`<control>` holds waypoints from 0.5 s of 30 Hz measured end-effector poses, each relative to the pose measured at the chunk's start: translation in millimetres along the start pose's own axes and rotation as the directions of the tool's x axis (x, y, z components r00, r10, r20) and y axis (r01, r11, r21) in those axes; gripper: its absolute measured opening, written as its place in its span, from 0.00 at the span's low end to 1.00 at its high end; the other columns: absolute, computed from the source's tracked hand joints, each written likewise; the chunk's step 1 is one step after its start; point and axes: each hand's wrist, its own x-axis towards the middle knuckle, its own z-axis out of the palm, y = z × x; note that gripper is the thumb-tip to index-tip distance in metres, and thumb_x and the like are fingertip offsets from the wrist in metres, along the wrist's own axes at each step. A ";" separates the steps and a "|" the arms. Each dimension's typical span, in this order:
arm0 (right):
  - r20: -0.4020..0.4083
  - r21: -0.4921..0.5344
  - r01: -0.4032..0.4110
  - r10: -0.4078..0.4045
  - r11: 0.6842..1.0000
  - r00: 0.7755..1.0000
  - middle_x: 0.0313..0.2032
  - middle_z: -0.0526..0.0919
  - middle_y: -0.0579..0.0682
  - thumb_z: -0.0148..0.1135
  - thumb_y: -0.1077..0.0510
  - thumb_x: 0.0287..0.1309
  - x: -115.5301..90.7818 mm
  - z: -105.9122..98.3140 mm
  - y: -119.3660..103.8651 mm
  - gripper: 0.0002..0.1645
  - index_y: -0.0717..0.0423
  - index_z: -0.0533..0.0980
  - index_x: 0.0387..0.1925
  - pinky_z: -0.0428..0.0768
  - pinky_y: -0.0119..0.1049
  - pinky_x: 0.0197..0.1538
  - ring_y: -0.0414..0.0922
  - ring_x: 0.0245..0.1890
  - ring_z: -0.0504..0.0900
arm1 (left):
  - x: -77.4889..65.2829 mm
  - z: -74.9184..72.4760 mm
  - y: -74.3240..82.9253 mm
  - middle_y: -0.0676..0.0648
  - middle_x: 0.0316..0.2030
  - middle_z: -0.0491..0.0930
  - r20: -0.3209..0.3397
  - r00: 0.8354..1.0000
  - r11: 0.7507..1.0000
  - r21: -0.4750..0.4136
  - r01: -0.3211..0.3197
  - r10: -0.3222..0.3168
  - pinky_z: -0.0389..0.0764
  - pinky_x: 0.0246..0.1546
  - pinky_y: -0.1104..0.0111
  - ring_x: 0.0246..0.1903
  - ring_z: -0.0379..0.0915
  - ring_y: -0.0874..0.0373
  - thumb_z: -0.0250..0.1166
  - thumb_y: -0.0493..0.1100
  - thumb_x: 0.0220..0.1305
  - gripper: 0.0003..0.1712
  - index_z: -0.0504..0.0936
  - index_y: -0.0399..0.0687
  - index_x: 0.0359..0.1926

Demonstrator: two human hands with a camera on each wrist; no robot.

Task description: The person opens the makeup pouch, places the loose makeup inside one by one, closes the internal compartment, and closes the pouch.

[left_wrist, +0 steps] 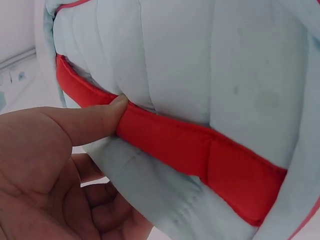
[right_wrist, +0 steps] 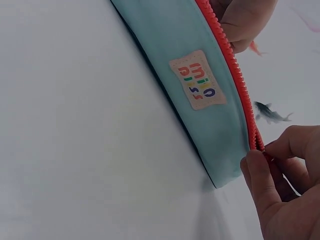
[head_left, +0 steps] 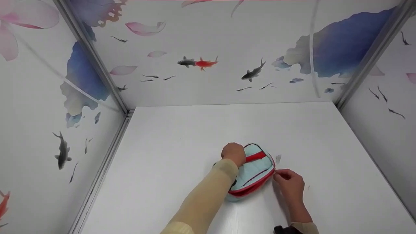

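A light blue, quilted zip bag [head_left: 255, 170] with red trim lies on the white table. My left hand [head_left: 233, 153] is at its far left side and grips the red strap [left_wrist: 165, 142] across the lid, thumb on top in the left wrist view. At the bag's right corner, my right hand [head_left: 291, 183] pinches the end of the red zipper [right_wrist: 235, 70] between thumb and finger. Those fingers cover the zipper pull. Along the near side, a dark red gap shows between lid and body. A label [right_wrist: 197, 80] with coloured letters is on the side wall.
White panels painted with fish, petals and blue leaves enclose the table [head_left: 169, 136] at the back and both sides. A metal rail [head_left: 100, 169] runs along the left edge. A small grey mark [head_left: 278, 158] sits right of the bag.
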 end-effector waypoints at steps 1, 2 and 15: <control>-0.005 0.007 0.002 -0.002 1.000 1.000 0.55 0.86 0.59 0.67 0.53 0.69 0.9 0.6 0.4 0.17 0.56 0.85 0.54 0.79 0.23 0.44 0.51 0.54 0.77 | 1.1 0.9 0.6 0.48 0.42 0.89 -0.004 1.000 1.000 -0.004 0.005 -0.005 0.90 0.36 0.60 0.39 0.83 0.58 0.63 0.49 0.75 0.14 0.90 0.46 0.45; -0.013 0.014 0.005 -0.004 1.000 1.000 0.55 0.86 0.58 0.67 0.54 0.70 2.1 1.1 1.1 0.17 0.56 0.85 0.54 0.79 0.23 0.43 0.51 0.55 0.77 | 2.4 1.9 1.5 0.48 0.42 0.89 -0.011 1.000 1.000 -0.006 0.009 -0.009 0.90 0.35 0.60 0.38 0.83 0.58 0.63 0.49 0.75 0.13 0.90 0.46 0.44; -0.029 0.023 0.005 -0.004 1.000 1.000 0.55 0.86 0.58 0.66 0.53 0.71 18.8 1.5 -1.0 0.17 0.56 0.85 0.55 0.78 0.21 0.43 0.51 0.55 0.78 | 18.4 0.3 11.5 0.47 0.43 0.89 -0.067 0.996 0.999 -0.008 0.051 -0.051 0.90 0.33 0.58 0.38 0.85 0.55 0.62 0.51 0.77 0.16 0.90 0.47 0.48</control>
